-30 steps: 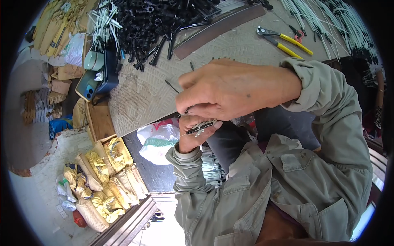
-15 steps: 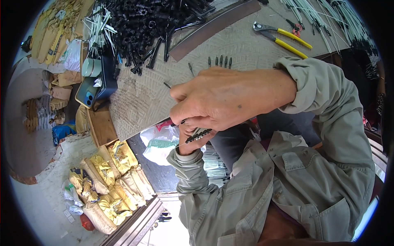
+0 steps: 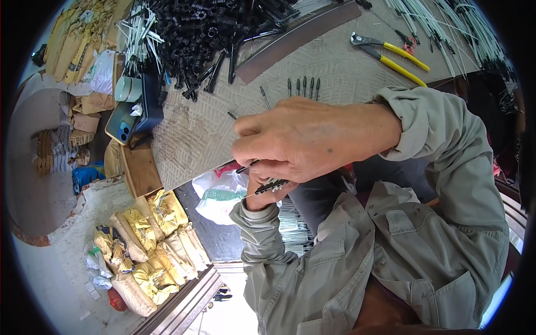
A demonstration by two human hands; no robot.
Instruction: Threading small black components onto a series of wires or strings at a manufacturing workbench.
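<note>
My right hand (image 3: 312, 139) is closed over my left hand (image 3: 261, 198) at the table's near edge and hides most of its fingers. A thin black piece (image 3: 243, 168) pokes out from between the right fingertips. Below it, a row of black-ended thin rods (image 3: 272, 186) lies in the left hand's grip. Past the right hand, several slim black-tipped rods (image 3: 304, 86) rest side by side on the textured tabletop (image 3: 190, 131), and a single one (image 3: 264, 97) lies tilted to their left.
A heap of black plastic parts (image 3: 195, 39) covers the back left, bordered by a flat brown strip (image 3: 298, 40). Yellow-handled pincers (image 3: 391, 56) lie right, near bundles of white rods (image 3: 424, 28). At left are a phone (image 3: 120, 127), a wooden box (image 3: 140, 170) and wrapped parcels (image 3: 148, 248).
The view has shifted slightly, so the table things appear a little right and lower. The black piece at the right fingertips shows more. Both hands stay together.
</note>
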